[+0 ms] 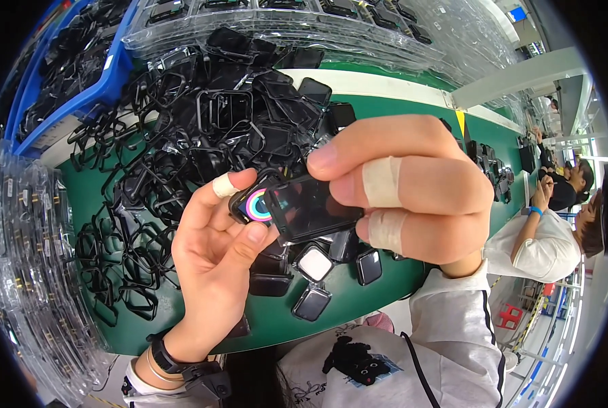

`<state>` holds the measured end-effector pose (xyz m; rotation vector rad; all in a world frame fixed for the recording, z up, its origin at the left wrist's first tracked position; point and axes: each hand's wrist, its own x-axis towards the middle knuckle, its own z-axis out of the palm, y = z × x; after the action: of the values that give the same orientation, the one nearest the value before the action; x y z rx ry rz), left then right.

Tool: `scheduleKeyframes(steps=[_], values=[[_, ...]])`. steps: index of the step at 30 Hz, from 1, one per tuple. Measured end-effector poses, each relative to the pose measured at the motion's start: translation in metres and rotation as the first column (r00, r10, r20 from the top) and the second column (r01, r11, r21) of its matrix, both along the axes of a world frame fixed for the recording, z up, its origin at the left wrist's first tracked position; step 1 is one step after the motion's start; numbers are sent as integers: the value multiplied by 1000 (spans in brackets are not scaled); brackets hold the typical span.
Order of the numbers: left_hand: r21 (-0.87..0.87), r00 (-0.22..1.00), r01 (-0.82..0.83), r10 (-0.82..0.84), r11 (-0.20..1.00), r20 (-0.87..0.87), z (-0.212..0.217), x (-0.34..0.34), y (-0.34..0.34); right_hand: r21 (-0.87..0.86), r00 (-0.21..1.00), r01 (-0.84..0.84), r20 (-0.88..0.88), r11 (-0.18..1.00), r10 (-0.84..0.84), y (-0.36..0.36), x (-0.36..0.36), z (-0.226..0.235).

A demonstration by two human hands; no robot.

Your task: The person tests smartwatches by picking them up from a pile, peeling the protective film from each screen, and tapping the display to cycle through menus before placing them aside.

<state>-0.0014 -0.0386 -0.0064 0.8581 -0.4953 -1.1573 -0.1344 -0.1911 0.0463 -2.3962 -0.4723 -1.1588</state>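
Observation:
My left hand (212,265) pinches a small square black watch body (256,205) between thumb and fingers. Its face bears a ring of bright colours. A dark, glossy see-through plastic piece (312,212) sits in my right hand (423,194), its fingers closed on the right edge. That piece overlaps the right side of the watch body; whether the two touch, I cannot tell. Pale tape wraps fingers on both hands. Below my right hand lie a white-faced square piece (314,263) and dark square pieces, one at the lower middle (311,302) and another farther right (368,266).
Black frames and covers (158,170) are heaped across the green table (348,309). A blue bin (107,88) of black parts stands at far left. Clear plastic trays (39,272) are stacked along the left, with more trays (283,30) at the back. Another person (542,245) sits at right.

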Motion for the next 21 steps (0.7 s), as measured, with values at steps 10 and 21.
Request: scheduleKeyframes(steps=[10, 21], values=[[-59, 999, 40, -39, 997, 16, -1, 2, 0, -19, 1000, 19, -23, 1000, -20, -4, 6, -4], [-106, 991, 128, -125, 986, 36, 2, -4, 0, 655, 824, 378, -560, 654, 85, 13, 0, -1]])
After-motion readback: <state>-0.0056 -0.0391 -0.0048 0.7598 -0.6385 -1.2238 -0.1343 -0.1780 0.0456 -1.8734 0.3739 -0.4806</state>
